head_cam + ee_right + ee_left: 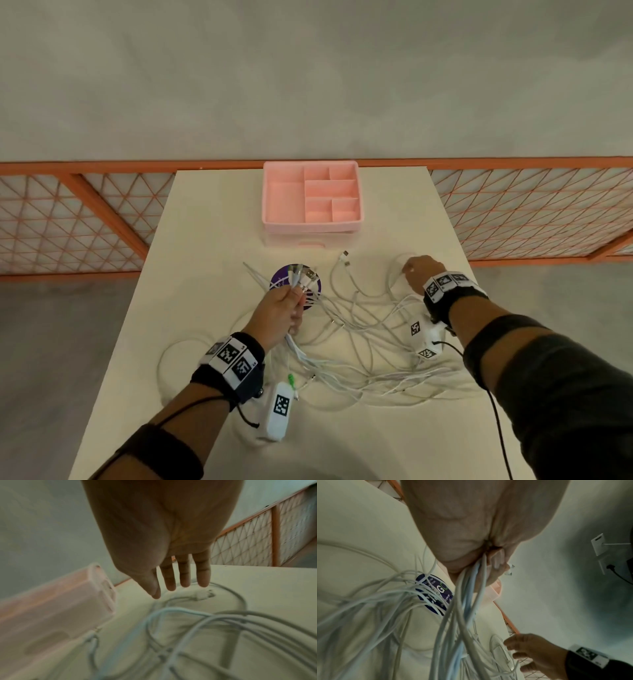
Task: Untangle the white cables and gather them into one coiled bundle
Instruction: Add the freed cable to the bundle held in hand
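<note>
A pale table [212,219] stands against an orange mesh railing [534,212] on grey floor [308,68].

Your cream desk [212,219] carries a pink compartment organizer [311,198] at its far edge. Nearer you, a round purple sticker [284,279] sits left of centre, and loose white cables [359,342] sprawl across the middle, one loop [397,274] lying toward the right edge.
</note>
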A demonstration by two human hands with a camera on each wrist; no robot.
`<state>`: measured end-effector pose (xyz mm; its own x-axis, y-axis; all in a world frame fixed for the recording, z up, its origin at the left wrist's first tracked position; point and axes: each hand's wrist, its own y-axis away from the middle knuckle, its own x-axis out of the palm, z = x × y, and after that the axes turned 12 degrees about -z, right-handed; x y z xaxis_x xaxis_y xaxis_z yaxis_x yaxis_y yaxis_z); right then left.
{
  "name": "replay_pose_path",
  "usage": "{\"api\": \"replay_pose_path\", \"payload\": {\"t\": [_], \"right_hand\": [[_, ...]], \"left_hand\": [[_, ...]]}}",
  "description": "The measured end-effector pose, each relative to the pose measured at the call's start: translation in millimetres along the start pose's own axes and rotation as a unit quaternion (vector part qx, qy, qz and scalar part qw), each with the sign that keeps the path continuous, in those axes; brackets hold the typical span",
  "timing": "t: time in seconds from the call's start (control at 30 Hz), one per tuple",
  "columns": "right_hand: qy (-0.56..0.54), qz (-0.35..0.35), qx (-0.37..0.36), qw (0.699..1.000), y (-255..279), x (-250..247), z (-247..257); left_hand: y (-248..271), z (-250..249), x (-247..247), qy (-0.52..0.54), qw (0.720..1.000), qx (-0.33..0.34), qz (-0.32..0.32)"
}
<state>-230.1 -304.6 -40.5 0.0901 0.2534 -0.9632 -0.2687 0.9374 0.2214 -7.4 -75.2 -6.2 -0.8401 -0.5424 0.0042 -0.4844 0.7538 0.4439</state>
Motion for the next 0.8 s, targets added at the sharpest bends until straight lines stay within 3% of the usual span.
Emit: {"api": "replay_pose_path", "payload": {"t": [0.1,0.2,0.33,0.47,0.6,0.7,0.8], "right_hand": [[0.034,0.022,0.009,0.999,4,14,-14],[0.026,-0.005,0.015,1.0,9,22,-18],[-0.027,-0.029,0.023,0.999,17,17,-15],[-0.121,-0.071,0.031,0.99,20,-19,3],[-0.264,-0.124,0.022,0.956,25,-64,32],[-0.441,-0.095,0.028,0.892,41,-96,63],[-0.479,-0.064,-0.034,0.875,68,-117,93]], "left_hand": [[-2,0,0,0.004,1.0,0.003,-0.006],[-6,1,1,0.009,1.0,0.001,-0.014],[-6,-1,1,0.016,1.0,0.007,-0.017],[-1,-5,-2,0.037,0.999,0.02,-0.011],[8,-9,-3,0.068,0.997,0.037,-0.013],[17,-11,-5,0.088,0.995,0.054,-0.014],[22,-12,-8,0.099,0.994,0.052,-0.017]]}}
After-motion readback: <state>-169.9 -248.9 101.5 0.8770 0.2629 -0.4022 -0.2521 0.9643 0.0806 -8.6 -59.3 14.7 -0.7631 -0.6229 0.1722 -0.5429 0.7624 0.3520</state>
